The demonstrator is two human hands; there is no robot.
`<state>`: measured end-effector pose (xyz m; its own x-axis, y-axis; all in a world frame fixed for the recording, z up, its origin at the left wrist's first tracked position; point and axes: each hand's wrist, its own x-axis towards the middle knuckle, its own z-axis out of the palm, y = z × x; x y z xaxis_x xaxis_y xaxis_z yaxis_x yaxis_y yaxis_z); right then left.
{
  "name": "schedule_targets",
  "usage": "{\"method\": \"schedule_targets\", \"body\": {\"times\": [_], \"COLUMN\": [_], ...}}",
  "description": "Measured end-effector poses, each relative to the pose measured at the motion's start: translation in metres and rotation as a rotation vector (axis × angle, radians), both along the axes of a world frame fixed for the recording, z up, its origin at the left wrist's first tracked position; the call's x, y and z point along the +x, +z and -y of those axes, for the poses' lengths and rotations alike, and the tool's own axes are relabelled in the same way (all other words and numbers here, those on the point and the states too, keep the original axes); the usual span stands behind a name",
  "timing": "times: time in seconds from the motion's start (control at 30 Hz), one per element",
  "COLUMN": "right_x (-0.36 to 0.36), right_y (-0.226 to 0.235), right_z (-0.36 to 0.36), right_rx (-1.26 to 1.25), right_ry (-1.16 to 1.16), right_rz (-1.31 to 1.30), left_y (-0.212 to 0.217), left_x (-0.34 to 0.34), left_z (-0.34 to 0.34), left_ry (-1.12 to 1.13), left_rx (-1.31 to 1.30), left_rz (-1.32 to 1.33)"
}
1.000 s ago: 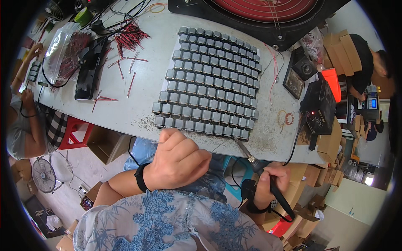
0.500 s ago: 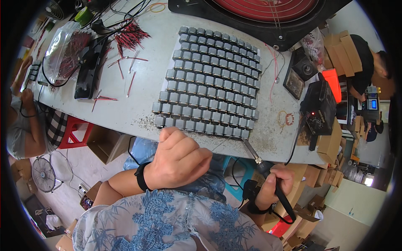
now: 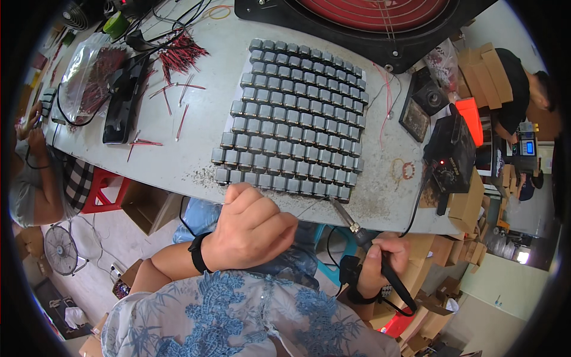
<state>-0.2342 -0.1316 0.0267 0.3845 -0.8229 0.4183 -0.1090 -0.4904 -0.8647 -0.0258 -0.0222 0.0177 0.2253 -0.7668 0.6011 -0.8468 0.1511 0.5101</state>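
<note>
Beside grey blocks; soldering iron shifted left

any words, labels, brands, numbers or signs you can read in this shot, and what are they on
None that I can quote with confidence.
Black box with a dial and a red light: pale marks by the dial, too small and blurred to read.
Blue lit screen at the far right: too small to read.
Grey blocks in rows on the table: no print can be made out.
</note>
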Motion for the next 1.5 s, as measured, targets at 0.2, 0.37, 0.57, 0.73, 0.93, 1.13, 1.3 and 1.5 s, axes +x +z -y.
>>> {"method": "schedule_targets", "body": {"times": [0.2, 0.37, 0.57, 0.73, 0.93, 1.13, 1.3, 1.5], "right_x": [0.0006, 0.0005, 0.0018, 0.0004, -0.0031, 0.0006, 0.0007, 0.0024], "right_y": [0.0002, -0.0011, 0.0021, -0.0010, -0.0014, 0.0009, 0.0002, 0.0013], "right_z": [-0.0001, -0.0004, -0.0016, -0.0020, -0.0029, -0.0031, -0.0026, -0.0029], "right_rx": [0.000, -0.036, 0.009, 0.002, 0.011, 0.016, 0.010, 0.007], "right_ry": [0.010, -0.015, -0.008, -0.011, -0.034, -0.039, -0.028, -0.039], "right_rz": [-0.024, 0.017, -0.030, -0.022, 0.015, 0.000, -0.002, 0.001], "left_y": [0.0009, 0.0025, 0.0031, 0.0026, -0.0011, -0.0010, -0.0018, -0.0016], "left_x": [0.0014, 0.0030, 0.0027, 0.0032, 0.0008, 0.0007, 0.0005, 0.0003], "left_z": [-0.0006, -0.0007, -0.0009, -0.0010, -0.0007, -0.0002, -0.0010, -0.0018], "left_ry": [0.010, 0.012, 0.022, 0.013, -0.007, -0.009, -0.008, -0.015], "left_rx": [-0.002, -0.015, -0.031, -0.029, -0.018, -0.011, -0.023, -0.017], "left_rz": [-0.013, -0.015, -0.013, -0.020, -0.018, -0.021, -0.023, -0.028]}}
